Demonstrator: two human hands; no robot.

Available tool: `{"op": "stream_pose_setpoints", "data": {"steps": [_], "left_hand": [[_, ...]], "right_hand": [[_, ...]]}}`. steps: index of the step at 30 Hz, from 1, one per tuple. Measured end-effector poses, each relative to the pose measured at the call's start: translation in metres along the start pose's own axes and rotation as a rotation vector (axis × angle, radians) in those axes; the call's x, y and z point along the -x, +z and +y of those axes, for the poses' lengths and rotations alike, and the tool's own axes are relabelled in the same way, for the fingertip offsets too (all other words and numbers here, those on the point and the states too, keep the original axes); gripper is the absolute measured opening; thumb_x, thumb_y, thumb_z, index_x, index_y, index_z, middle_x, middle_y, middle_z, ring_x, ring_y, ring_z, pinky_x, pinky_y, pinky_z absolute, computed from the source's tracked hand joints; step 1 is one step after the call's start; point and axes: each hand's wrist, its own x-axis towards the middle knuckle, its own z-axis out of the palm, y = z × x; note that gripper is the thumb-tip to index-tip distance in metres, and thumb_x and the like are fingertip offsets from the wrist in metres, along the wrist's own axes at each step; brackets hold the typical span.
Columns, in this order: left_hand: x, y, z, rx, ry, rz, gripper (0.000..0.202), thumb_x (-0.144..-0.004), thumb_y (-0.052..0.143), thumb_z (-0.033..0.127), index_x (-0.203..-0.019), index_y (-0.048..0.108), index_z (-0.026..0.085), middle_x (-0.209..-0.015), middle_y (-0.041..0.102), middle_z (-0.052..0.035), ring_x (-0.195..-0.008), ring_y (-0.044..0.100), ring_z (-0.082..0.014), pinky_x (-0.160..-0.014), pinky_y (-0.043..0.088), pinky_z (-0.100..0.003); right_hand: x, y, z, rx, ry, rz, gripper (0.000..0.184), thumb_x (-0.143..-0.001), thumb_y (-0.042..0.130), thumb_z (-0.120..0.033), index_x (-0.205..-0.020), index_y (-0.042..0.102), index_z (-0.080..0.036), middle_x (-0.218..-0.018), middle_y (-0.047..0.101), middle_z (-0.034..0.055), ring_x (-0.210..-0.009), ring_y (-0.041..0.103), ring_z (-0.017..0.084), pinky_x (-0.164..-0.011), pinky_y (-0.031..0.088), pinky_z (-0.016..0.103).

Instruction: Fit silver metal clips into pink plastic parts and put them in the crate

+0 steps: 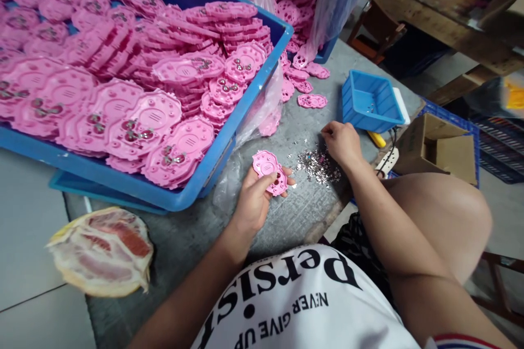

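Note:
My left hand [256, 199] grips a flat pink plastic part [270, 172] with scalloped edges, holding it just above the grey table [286, 218]. To its right lies a pile of small shiny metal pieces [317, 164]. My right hand [340, 140] rests at the far edge of that pile, fingers curled and pinched together on the pieces; what they hold is too small to see.
A large blue tray [229, 147] full of stacked pink parts fills the left. Loose pink parts [311, 100] lie behind, by a plastic bag. A small blue bin [370, 101], a cardboard box [440, 147] and a peeled pomelo [102, 251] also stand about.

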Motion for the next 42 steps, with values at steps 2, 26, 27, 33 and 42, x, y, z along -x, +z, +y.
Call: {"op": "stream_pose_setpoints", "data": {"steps": [2, 26, 27, 33, 42], "left_hand": [[0.0, 0.0, 0.001, -0.003, 0.002, 0.006, 0.03, -0.08, 0.073, 0.027, -0.105, 0.059, 0.019, -0.094, 0.078, -0.0063, -0.078, 0.076, -0.0214, -0.054, 0.051, -0.024], [-0.001, 0.001, 0.002, 0.008, -0.013, 0.032, 0.034, -0.078, 0.075, 0.027, -0.106, 0.058, 0.018, -0.09, 0.076, -0.0054, -0.076, 0.075, -0.0209, -0.053, 0.05, -0.024], [-0.001, 0.001, 0.002, 0.012, -0.004, 0.033, 0.035, -0.078, 0.075, 0.026, -0.107, 0.058, 0.018, -0.09, 0.076, -0.0052, -0.075, 0.075, -0.0205, -0.053, 0.05, -0.024], [-0.002, 0.005, -0.002, -0.033, 0.118, 0.067, 0.043, -0.075, 0.079, 0.026, -0.108, 0.052, 0.02, -0.086, 0.074, -0.0002, -0.066, 0.072, -0.0154, -0.047, 0.047, -0.021], [0.002, 0.012, -0.003, -0.122, 0.14, 0.124, 0.042, -0.07, 0.077, 0.016, -0.102, 0.049, 0.021, -0.08, 0.072, 0.0022, -0.058, 0.068, -0.0119, -0.042, 0.042, -0.017]], "right_hand": [[-0.001, 0.0, 0.001, 0.049, -0.019, 0.008, 0.027, -0.09, 0.054, -0.016, -0.102, 0.078, -0.015, -0.102, 0.078, 0.0172, -0.098, 0.062, 0.033, -0.083, 0.045, 0.041], [0.011, 0.021, -0.057, -0.211, -0.416, -0.022, 0.012, -0.091, 0.061, -0.014, -0.087, 0.072, -0.018, -0.094, 0.074, 0.0115, -0.091, 0.06, 0.027, -0.085, 0.046, 0.04], [0.019, 0.017, -0.059, -0.319, -0.395, -0.043, 0.01, -0.09, 0.062, -0.015, -0.087, 0.071, -0.019, -0.09, 0.074, 0.009, -0.086, 0.061, 0.025, -0.081, 0.047, 0.038], [0.069, 0.001, -0.062, -0.815, -0.364, -0.163, 0.007, -0.086, 0.069, -0.024, -0.08, 0.068, -0.023, -0.081, 0.072, 0.0015, -0.077, 0.064, 0.017, -0.074, 0.048, 0.032], [0.08, -0.006, -0.057, -1.052, -0.229, -0.292, 0.018, -0.081, 0.083, -0.039, -0.077, 0.076, -0.023, -0.084, 0.076, 0.004, -0.08, 0.069, 0.019, -0.078, 0.053, 0.036]]}}
